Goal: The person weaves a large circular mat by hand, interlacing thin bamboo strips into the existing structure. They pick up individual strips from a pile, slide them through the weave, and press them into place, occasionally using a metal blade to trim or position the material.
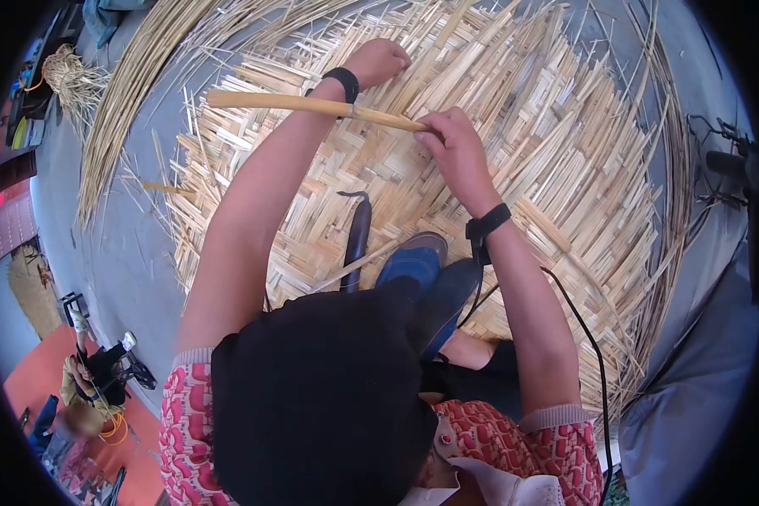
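My right hand [458, 156] is closed around one end of a smooth, tan bamboo stick [312, 103]. The stick extends left, crossing over my left forearm near the wristband. My left hand [379, 62] is curled with its fingers down at the far part of a woven bamboo mat [346, 173]. Whatever those fingers pinch, if anything, is hidden. Pale strips cross in a tight weave around both hands, with long loose ends toward the mat's edge. On the mat by my shoes [413, 263] lies a dark-handled tool [358, 236] with a thin curved tip.
A bundle of long thin strips [114, 126] lies on the grey floor at the left, and more strips [673, 211] curve along the right side. A black cable [594, 346] hangs beside my right arm. Another person [88, 379] sits at the lower left.
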`<move>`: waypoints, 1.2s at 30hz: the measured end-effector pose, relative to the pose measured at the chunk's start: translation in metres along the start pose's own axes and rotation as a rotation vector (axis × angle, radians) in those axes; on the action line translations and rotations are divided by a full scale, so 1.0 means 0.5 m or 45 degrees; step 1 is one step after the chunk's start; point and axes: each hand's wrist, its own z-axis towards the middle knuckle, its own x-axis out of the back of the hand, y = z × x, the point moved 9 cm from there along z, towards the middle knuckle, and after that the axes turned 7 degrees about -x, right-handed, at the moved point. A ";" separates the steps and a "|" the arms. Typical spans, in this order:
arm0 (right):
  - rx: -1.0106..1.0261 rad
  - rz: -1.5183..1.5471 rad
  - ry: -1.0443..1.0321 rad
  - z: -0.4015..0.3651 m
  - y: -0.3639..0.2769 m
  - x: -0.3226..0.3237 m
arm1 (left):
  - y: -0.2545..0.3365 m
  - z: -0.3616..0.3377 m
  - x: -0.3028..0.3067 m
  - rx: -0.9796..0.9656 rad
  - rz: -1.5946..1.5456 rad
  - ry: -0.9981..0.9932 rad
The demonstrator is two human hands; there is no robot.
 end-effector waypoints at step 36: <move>-0.587 0.994 0.040 0.065 0.107 -0.058 | -0.125 -0.205 0.030 -0.079 -0.928 0.896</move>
